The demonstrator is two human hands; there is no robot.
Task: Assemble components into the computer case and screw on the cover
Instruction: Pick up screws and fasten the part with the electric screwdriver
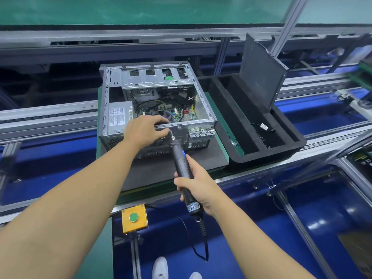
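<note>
Plainly the right hand (198, 186) grips the electric screwdriver (181, 162), long axis slanting away toward the near top rail of the computer case (105, 101) on the mat (159, 174), tip just beside the left hand (145, 129) clasping that rail.

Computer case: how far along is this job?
Done: power supply and motherboard sit inside the computer case. In hand: left hand grips its rear rail; right hand aims the screwdriver there. Left: the cover stands in the foam tray, not yet fitted.

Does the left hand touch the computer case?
Touching. The head view shows the left hand gripping the near top rail of the computer case, fingers above, thumb below.
</note>
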